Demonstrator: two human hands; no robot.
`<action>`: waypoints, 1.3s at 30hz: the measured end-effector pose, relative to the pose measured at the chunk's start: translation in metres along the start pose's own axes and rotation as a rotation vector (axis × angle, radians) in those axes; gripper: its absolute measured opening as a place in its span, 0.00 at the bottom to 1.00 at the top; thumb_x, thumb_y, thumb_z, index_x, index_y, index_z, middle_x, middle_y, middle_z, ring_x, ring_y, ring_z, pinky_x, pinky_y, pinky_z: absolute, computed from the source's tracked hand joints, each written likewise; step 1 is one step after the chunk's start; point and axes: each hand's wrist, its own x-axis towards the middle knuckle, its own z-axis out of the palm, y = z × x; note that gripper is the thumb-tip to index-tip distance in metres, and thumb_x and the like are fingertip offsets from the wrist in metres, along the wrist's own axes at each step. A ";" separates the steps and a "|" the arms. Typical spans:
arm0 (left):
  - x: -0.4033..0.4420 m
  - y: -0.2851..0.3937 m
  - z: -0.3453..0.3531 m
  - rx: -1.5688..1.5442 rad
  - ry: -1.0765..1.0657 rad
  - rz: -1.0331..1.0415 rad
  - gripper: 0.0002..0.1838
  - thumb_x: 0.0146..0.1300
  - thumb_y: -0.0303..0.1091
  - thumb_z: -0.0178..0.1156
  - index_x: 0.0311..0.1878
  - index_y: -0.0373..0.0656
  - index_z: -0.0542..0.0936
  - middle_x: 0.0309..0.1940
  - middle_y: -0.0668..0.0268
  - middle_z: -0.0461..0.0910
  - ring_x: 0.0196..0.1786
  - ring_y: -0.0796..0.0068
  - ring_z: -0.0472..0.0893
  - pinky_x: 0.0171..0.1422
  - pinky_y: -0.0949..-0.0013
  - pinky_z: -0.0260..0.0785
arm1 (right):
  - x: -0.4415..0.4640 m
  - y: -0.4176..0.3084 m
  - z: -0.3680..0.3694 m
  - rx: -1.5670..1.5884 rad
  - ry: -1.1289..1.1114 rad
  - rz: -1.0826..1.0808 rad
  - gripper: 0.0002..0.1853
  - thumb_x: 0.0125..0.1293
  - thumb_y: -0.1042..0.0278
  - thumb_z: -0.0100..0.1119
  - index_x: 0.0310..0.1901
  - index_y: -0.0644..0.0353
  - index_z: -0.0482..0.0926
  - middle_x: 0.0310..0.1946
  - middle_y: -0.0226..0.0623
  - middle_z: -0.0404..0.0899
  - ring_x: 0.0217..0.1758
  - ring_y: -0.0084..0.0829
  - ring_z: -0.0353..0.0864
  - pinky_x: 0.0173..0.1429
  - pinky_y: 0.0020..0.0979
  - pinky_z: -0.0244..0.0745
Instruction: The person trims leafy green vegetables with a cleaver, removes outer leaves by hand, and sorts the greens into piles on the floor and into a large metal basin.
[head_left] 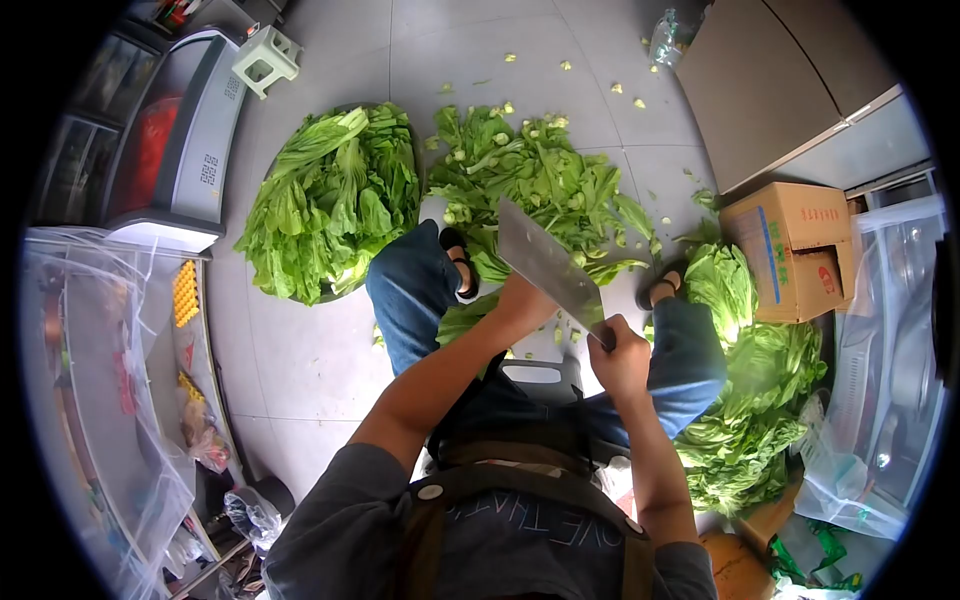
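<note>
My right hand [622, 360] is closed around the handle of a cleaver [545, 262], its broad blade slanting up and to the left between my knees. Behind the lower edge of the blade is my left hand [525, 303], with its fingers hidden. A leafy green [465, 318] shows beside my left wrist; whether the hand grips it I cannot see. Beyond the blade, a loose heap of trimmed leaves and stem ends [540, 170] is spread over the floor. To the left, long leafy greens [335, 200] are piled in a dark round container.
More leafy greens [755, 380] lie at my right, near a cardboard box [785, 250]. Scattered stem pieces [616, 88] dot the tiled floor. A small stool [267, 60] and a display freezer [190, 130] stand at the left, a brown cabinet [780, 90] at the right.
</note>
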 end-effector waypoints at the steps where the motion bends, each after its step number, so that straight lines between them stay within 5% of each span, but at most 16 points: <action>1: 0.003 0.003 -0.005 0.040 -0.092 -0.147 0.13 0.48 0.33 0.60 0.34 0.36 0.73 0.26 0.52 0.76 0.32 0.49 0.77 0.34 0.55 0.68 | 0.001 0.004 0.002 0.006 -0.023 0.012 0.08 0.48 0.69 0.60 0.28 0.61 0.73 0.17 0.45 0.75 0.20 0.46 0.76 0.26 0.37 0.71; 3: 0.005 0.007 -0.019 0.118 -0.281 -0.446 0.14 0.48 0.33 0.60 0.33 0.33 0.71 0.22 0.51 0.76 0.28 0.48 0.77 0.31 0.55 0.68 | 0.008 0.017 0.008 0.056 -0.140 0.181 0.08 0.48 0.68 0.59 0.26 0.62 0.74 0.17 0.46 0.75 0.21 0.47 0.76 0.28 0.38 0.72; 9: -0.005 -0.005 -0.025 0.184 -0.251 -0.361 0.16 0.49 0.35 0.61 0.33 0.31 0.69 0.17 0.54 0.75 0.23 0.54 0.77 0.27 0.58 0.68 | 0.007 0.035 0.023 0.029 -0.157 0.183 0.07 0.48 0.68 0.59 0.26 0.62 0.74 0.16 0.45 0.75 0.21 0.45 0.77 0.28 0.37 0.72; 12: 0.006 -0.021 -0.033 -0.516 -0.367 -0.727 0.14 0.52 0.37 0.60 0.30 0.34 0.71 0.15 0.61 0.74 0.18 0.67 0.75 0.25 0.65 0.67 | 0.014 0.021 0.015 0.049 -0.108 0.082 0.08 0.46 0.70 0.61 0.26 0.61 0.73 0.15 0.42 0.74 0.20 0.42 0.77 0.26 0.35 0.72; 15: 0.021 -0.022 -0.047 -0.947 -0.521 -0.649 0.12 0.54 0.36 0.59 0.25 0.37 0.72 0.13 0.65 0.71 0.16 0.76 0.70 0.25 0.72 0.63 | 0.021 0.008 0.001 0.107 -0.131 0.013 0.08 0.45 0.71 0.62 0.26 0.61 0.72 0.16 0.42 0.75 0.20 0.42 0.77 0.26 0.34 0.71; 19: -0.004 -0.039 -0.029 -1.612 -0.691 -0.808 0.13 0.57 0.35 0.54 0.19 0.41 0.70 0.10 0.66 0.66 0.12 0.78 0.63 0.23 0.76 0.57 | 0.023 0.002 -0.010 0.140 -0.176 -0.083 0.09 0.45 0.72 0.62 0.26 0.61 0.72 0.17 0.42 0.75 0.20 0.42 0.77 0.26 0.33 0.71; 21: -0.008 -0.043 -0.023 -1.904 -0.842 -0.719 0.14 0.58 0.34 0.51 0.18 0.42 0.68 0.09 0.67 0.63 0.11 0.80 0.60 0.22 0.77 0.53 | 0.022 0.002 -0.013 0.130 -0.182 -0.100 0.09 0.45 0.71 0.62 0.27 0.61 0.73 0.18 0.42 0.75 0.20 0.42 0.77 0.26 0.34 0.71; 23: -0.007 -0.046 -0.021 -1.961 -0.954 -0.732 0.15 0.60 0.34 0.47 0.16 0.44 0.66 0.09 0.70 0.60 0.10 0.82 0.58 0.21 0.77 0.51 | 0.022 0.006 -0.011 0.103 -0.180 -0.080 0.08 0.45 0.70 0.62 0.27 0.61 0.74 0.18 0.42 0.76 0.21 0.42 0.77 0.26 0.34 0.72; 27: 0.006 -0.053 -0.040 -1.924 -0.811 -1.144 0.16 0.60 0.32 0.44 0.16 0.46 0.63 0.08 0.74 0.58 0.09 0.84 0.57 0.19 0.78 0.50 | 0.019 0.037 0.006 0.043 -0.229 0.057 0.08 0.45 0.69 0.62 0.26 0.61 0.75 0.17 0.43 0.76 0.21 0.42 0.78 0.28 0.34 0.73; 28: 0.004 -0.060 -0.041 -1.871 -0.974 -0.994 0.09 0.54 0.33 0.46 0.20 0.50 0.61 0.10 0.76 0.55 0.11 0.82 0.53 0.18 0.77 0.46 | 0.016 0.043 0.012 0.038 -0.243 0.061 0.07 0.46 0.69 0.62 0.25 0.61 0.75 0.17 0.43 0.76 0.21 0.42 0.78 0.29 0.34 0.73; 31: -0.013 -0.058 -0.039 -1.994 -0.868 -0.980 0.08 0.53 0.31 0.48 0.20 0.47 0.62 0.09 0.75 0.57 0.09 0.81 0.54 0.15 0.76 0.47 | 0.015 0.038 0.019 0.032 -0.256 0.144 0.09 0.48 0.66 0.60 0.25 0.63 0.75 0.18 0.47 0.76 0.23 0.48 0.77 0.31 0.38 0.74; 34: 0.000 -0.004 -0.066 -1.930 -1.011 -0.773 0.08 0.49 0.28 0.53 0.21 0.43 0.64 0.09 0.72 0.61 0.08 0.81 0.59 0.12 0.74 0.49 | 0.023 0.075 0.033 -0.173 -0.249 0.346 0.13 0.50 0.61 0.55 0.25 0.65 0.75 0.21 0.53 0.76 0.28 0.53 0.76 0.36 0.44 0.72; 37: -0.007 -0.010 -0.063 -1.984 -0.884 -0.784 0.07 0.51 0.27 0.52 0.22 0.42 0.64 0.09 0.70 0.62 0.08 0.82 0.61 0.12 0.75 0.49 | 0.015 0.059 0.025 0.013 -0.151 0.330 0.11 0.51 0.65 0.56 0.22 0.67 0.73 0.14 0.48 0.72 0.17 0.45 0.72 0.27 0.37 0.68; 39: 0.000 -0.011 -0.062 -2.016 -0.860 -0.735 0.06 0.51 0.27 0.52 0.23 0.41 0.65 0.09 0.70 0.62 0.07 0.82 0.59 0.12 0.75 0.49 | 0.014 0.029 0.013 0.127 -0.070 0.258 0.11 0.52 0.69 0.58 0.21 0.67 0.70 0.10 0.42 0.67 0.11 0.30 0.64 0.21 0.31 0.62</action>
